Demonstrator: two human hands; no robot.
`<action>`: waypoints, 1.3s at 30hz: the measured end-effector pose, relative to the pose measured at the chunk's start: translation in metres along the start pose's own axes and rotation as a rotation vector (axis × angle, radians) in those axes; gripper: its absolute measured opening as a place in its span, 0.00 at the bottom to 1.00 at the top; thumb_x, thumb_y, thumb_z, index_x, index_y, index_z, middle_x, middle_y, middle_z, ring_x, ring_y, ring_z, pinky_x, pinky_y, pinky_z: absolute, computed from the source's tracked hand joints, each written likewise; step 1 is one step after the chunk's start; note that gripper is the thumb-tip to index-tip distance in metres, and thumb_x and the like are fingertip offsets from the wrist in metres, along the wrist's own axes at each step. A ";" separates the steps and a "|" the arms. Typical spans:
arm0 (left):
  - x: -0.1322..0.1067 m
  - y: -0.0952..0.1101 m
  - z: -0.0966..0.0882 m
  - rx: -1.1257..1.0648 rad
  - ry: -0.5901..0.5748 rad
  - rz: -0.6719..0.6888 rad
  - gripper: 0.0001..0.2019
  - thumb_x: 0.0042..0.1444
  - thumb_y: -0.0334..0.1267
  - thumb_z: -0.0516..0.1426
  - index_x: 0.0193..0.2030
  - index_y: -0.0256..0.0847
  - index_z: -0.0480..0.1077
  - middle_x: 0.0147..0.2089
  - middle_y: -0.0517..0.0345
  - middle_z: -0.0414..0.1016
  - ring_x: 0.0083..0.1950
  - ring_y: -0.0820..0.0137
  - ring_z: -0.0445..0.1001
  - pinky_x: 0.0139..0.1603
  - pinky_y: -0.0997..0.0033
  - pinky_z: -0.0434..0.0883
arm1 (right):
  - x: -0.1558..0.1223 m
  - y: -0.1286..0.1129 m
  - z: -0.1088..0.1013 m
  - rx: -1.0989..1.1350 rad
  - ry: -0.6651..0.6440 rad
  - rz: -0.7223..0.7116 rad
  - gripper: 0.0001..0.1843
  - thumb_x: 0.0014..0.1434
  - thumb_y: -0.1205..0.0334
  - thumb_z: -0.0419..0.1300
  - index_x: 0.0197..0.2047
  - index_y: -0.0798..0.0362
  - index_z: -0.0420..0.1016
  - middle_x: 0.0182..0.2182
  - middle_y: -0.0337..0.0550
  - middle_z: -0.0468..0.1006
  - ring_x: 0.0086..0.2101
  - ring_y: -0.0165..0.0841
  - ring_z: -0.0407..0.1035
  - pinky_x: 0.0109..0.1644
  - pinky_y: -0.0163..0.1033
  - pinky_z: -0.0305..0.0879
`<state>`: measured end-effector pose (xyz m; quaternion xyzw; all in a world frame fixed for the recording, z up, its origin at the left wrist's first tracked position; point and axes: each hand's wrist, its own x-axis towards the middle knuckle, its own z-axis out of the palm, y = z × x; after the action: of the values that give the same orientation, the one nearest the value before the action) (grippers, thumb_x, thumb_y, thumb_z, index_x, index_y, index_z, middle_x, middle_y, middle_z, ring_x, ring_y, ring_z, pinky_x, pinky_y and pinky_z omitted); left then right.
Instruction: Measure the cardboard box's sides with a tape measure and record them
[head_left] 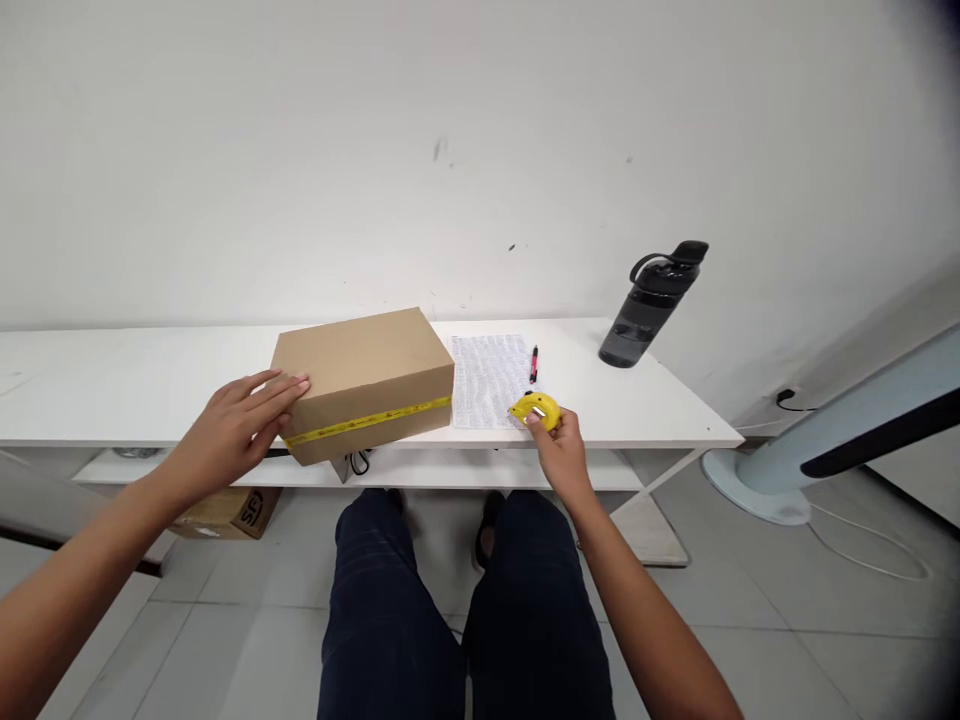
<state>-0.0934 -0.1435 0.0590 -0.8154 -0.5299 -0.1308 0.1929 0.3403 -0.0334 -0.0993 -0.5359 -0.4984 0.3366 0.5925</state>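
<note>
A closed cardboard box (366, 352) with a strip of yellow tape (369, 424) along its front side sits on the white table, its near side jutting past the front edge. My left hand (244, 418) holds its left corner, fingers over the top and thumb against the side. In my right hand (561, 450), closed around it, is a yellow box cutter (545, 406) with a looped handle. Its small tip points left, over the near right corner of a sheet of paper (491, 375) covered in writing.
A red and black pen (534, 364) lies right of the paper. Farther right stands a dark water bottle (651, 305) near the wall. Below the white table (135, 385) are a shelf and another carton (225, 512). A pale blue column on a round base (757, 485) stands at right, its cord on the floor.
</note>
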 end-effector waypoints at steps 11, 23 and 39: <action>0.001 0.124 -0.002 -0.045 0.389 0.445 0.22 0.60 0.39 0.64 0.61 0.55 0.70 0.57 0.61 0.81 0.57 0.66 0.80 0.68 0.57 0.69 | -0.099 -0.101 0.032 0.397 -0.491 -0.095 0.28 0.55 0.38 0.68 0.50 0.46 0.72 0.40 0.43 0.81 0.37 0.37 0.76 0.42 0.43 0.76; -0.039 0.061 -0.019 0.169 0.438 0.069 0.05 0.62 0.39 0.60 0.43 0.53 0.78 0.38 0.65 0.84 0.37 0.67 0.83 0.47 0.54 0.81 | -0.063 -0.110 0.035 0.495 -0.464 -0.230 0.28 0.47 0.47 0.77 0.48 0.46 0.76 0.39 0.41 0.81 0.38 0.38 0.77 0.42 0.45 0.78; -0.039 -0.001 0.015 -0.036 0.281 -0.314 0.20 0.69 0.45 0.47 0.61 0.45 0.71 0.60 0.48 0.75 0.62 0.55 0.72 0.64 0.51 0.69 | 0.055 -0.078 0.074 0.339 -0.429 -0.301 0.35 0.58 0.43 0.67 0.65 0.42 0.70 0.52 0.41 0.78 0.43 0.34 0.75 0.48 0.45 0.78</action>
<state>-0.1100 -0.1679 0.0291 -0.7000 -0.6157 -0.2812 0.2277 0.2746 0.0244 -0.0158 -0.2664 -0.6225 0.4287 0.5981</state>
